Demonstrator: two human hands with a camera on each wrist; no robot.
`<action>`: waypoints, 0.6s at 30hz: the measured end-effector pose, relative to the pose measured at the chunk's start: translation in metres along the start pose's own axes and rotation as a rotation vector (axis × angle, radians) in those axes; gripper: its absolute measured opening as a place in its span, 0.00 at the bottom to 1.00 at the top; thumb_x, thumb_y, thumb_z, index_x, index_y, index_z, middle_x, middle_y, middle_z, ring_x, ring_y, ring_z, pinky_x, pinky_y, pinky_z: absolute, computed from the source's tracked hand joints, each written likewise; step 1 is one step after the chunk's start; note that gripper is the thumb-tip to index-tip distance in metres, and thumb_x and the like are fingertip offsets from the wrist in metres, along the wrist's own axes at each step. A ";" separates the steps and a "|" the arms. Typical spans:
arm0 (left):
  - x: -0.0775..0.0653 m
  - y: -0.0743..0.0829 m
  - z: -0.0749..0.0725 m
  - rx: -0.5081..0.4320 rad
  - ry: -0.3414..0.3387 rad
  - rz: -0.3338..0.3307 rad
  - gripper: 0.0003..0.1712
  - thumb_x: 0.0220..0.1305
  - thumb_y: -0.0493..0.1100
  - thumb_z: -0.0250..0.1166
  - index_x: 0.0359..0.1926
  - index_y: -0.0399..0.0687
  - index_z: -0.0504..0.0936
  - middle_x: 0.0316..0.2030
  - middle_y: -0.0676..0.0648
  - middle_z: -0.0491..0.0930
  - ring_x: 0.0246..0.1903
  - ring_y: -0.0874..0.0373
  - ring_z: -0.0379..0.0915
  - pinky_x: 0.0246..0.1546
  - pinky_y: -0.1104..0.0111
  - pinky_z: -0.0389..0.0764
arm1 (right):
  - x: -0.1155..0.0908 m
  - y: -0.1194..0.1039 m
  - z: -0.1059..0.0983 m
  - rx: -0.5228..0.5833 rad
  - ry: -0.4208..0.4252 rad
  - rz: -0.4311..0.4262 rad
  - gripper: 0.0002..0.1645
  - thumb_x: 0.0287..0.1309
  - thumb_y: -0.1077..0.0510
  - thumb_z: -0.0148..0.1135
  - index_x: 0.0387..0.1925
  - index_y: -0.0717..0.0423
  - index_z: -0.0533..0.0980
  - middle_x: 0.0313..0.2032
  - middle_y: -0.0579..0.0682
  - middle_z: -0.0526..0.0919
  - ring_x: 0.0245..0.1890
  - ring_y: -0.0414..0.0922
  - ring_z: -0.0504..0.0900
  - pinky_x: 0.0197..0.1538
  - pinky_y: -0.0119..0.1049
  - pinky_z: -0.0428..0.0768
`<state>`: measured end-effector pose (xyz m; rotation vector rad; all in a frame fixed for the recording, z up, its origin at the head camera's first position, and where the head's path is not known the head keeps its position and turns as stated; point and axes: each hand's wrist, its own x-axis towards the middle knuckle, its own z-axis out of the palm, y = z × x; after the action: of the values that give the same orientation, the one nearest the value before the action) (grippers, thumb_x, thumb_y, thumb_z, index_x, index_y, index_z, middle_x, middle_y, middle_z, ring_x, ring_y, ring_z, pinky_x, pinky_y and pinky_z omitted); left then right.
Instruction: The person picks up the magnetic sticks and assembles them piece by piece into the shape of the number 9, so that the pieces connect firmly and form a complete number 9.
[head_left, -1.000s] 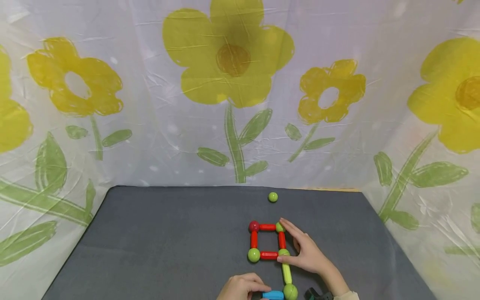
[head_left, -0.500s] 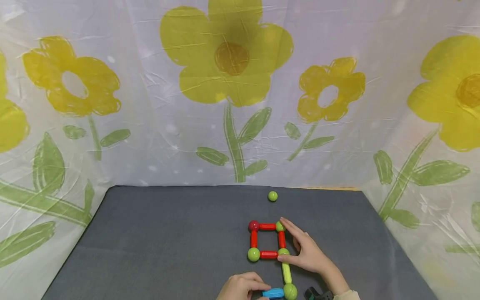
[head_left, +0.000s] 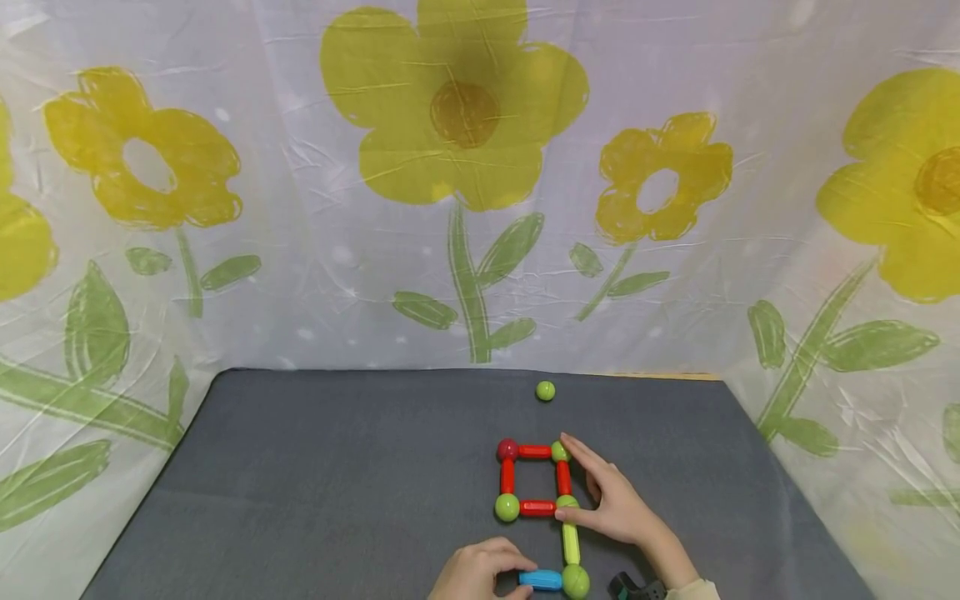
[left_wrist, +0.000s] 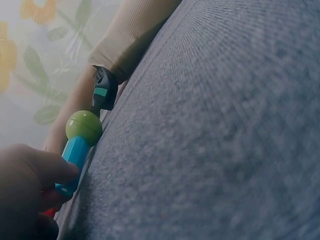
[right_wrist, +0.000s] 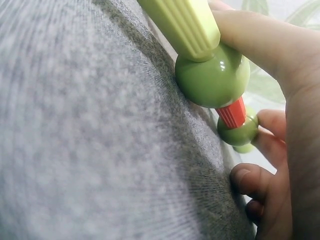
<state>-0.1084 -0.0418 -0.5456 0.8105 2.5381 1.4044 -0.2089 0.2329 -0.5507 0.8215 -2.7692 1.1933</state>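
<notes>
A square of red magnetic rods (head_left: 537,507) and balls lies on the dark mat, with a red ball (head_left: 507,451) at its far left corner. My right hand (head_left: 618,504) holds its right side, fingertips at the far green ball (right_wrist: 239,129) and thumb at the near one (right_wrist: 212,77). From that near corner a yellow-green rod (head_left: 572,543) runs toward me to another green ball (head_left: 576,582). My left hand (head_left: 480,571) pinches a blue rod (head_left: 542,580) between thumb and fingers. In the left wrist view the blue rod's far end meets the green ball (left_wrist: 84,127).
A loose green ball (head_left: 545,391) sits near the back edge of the mat (head_left: 337,467). A dark wrist strap (head_left: 636,587) is by the right forearm. Behind the mat hangs a flower-printed curtain (head_left: 315,250).
The blue rod and the green ball at its end have shifted slightly left, and the yellow-green rod stands straighter below the square. My right hand keeps its place.
</notes>
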 end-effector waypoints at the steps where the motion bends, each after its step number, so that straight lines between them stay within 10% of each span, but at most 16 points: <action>1: 0.000 0.001 0.000 0.010 -0.005 -0.012 0.08 0.65 0.44 0.76 0.45 0.53 0.94 0.35 0.66 0.82 0.28 0.79 0.70 0.31 0.79 0.76 | 0.000 0.000 0.000 -0.001 0.002 0.000 0.59 0.57 0.42 0.80 0.82 0.54 0.61 0.76 0.54 0.71 0.21 0.32 0.62 0.31 0.34 0.65; 18: 0.000 0.001 -0.001 0.092 -0.052 0.003 0.09 0.67 0.46 0.76 0.47 0.55 0.93 0.38 0.66 0.83 0.35 0.79 0.75 0.39 0.77 0.80 | 0.000 -0.001 -0.001 0.000 -0.006 0.008 0.58 0.59 0.43 0.79 0.82 0.54 0.61 0.76 0.53 0.70 0.20 0.33 0.62 0.32 0.36 0.63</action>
<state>-0.1087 -0.0423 -0.5443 0.8550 2.5791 1.2584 -0.2089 0.2329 -0.5486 0.8160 -2.7794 1.1941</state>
